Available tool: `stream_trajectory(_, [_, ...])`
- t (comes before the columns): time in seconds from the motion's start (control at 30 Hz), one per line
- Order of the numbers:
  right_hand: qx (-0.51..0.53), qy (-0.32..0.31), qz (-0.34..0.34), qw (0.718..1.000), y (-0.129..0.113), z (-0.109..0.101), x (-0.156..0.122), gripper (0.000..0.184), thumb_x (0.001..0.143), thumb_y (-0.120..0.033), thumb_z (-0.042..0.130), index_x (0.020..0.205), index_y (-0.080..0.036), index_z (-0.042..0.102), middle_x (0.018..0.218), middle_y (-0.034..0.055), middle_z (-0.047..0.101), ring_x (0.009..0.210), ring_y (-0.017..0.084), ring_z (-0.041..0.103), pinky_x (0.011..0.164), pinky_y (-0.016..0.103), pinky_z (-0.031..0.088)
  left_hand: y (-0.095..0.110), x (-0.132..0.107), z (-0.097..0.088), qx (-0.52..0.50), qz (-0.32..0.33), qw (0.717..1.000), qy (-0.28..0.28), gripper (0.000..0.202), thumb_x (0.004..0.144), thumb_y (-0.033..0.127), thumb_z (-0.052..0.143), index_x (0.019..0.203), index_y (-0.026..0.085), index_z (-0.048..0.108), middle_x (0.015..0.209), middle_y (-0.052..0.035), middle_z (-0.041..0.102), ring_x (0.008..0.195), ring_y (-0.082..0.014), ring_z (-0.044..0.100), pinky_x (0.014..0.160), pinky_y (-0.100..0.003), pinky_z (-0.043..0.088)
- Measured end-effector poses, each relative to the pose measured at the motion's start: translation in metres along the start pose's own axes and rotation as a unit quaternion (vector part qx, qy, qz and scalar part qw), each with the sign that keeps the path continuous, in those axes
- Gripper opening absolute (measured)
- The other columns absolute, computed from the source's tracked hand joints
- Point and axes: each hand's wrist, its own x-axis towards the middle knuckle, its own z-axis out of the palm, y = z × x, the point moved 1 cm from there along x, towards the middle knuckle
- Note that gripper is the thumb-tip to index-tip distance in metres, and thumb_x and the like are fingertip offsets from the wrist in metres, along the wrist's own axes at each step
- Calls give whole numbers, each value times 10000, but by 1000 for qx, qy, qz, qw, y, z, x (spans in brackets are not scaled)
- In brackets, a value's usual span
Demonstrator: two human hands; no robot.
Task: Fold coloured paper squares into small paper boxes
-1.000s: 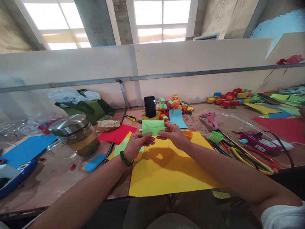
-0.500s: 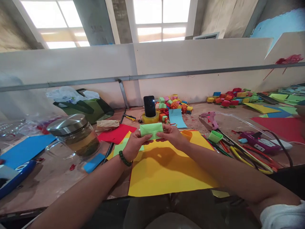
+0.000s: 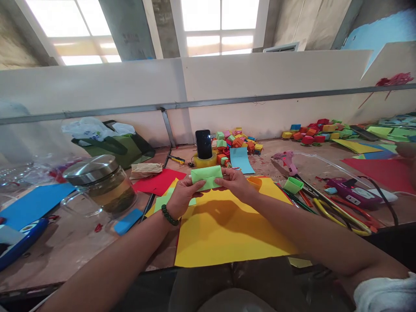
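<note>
A folded piece of light green paper (image 3: pixel 206 173) is held up above the yellow sheet (image 3: pixel 240 238), between both of my hands. My left hand (image 3: pixel 183 195), with a dark green bead bracelet (image 3: pixel 169 215) at the wrist, pinches its left end, thumb on the near face. On the right end, my right hand (image 3: pixel 236 184) grips it the same way. The fingers behind the paper are mostly hidden. More light green paper (image 3: pixel 162 201) lies by my left hand. Just beyond my right hand is an orange paper piece (image 3: pixel 255 183).
A lidded glass mug (image 3: pixel 100 186) stands on the left. A phone (image 3: pixel 203 144) leans upright on a tape roll (image 3: pixel 203 161), beside a pile of small paper boxes (image 3: pixel 238 143). To the right are a pink glue gun (image 3: pixel 288 161), scissors (image 3: pixel 338 216) and a purple power strip (image 3: pixel 355 193).
My thumbs have shifted slightly upward on the light green paper, which stays in nearly the same place. Both hands keep their hold.
</note>
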Motion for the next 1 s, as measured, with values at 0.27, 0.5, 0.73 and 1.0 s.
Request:
stream_trajectory(0.27, [-6, -10, -6, 1000, -5, 2, -3, 438, 569, -340, 806, 902, -187, 567, 701, -16, 700, 650, 137, 687, 603, 221, 496, 0, 3, -4, 18, 24, 999, 20, 515, 468, 525, 846, 774, 128, 727, 751, -98, 741, 655, -213, 697, 557, -247, 468])
stream_trajectory(0.5, [-12, 3, -18, 1000, 0, -1, 1, 469, 531, -384, 827, 877, -172, 591, 705, -12, 690, 660, 133, 655, 617, 239, 496, 2, -1, -1, 35, 7, 999, 13, 586, 454, 557, 838, 816, 111, 722, 775, -104, 740, 645, -213, 701, 553, -237, 467])
stream_trajectory(0.73, [-17, -3, -35, 999, -1, -1, 1, 379, 569, -328, 789, 871, -158, 635, 696, -14, 663, 633, 121, 623, 593, 241, 501, 1, 1, -2, 33, 8, 999, 3, 574, 460, 540, 842, 839, 123, 729, 783, -79, 736, 610, -175, 671, 572, -253, 486])
stream_trajectory(1.0, [39, -57, 18, 997, -3, -3, 2, 359, 559, -254, 732, 899, -152, 679, 662, -26, 640, 496, 91, 583, 448, 219, 521, 2, 1, -5, 25, 9, 998, -60, 463, 517, 469, 842, 811, 133, 719, 786, -43, 725, 618, -138, 644, 607, -257, 543])
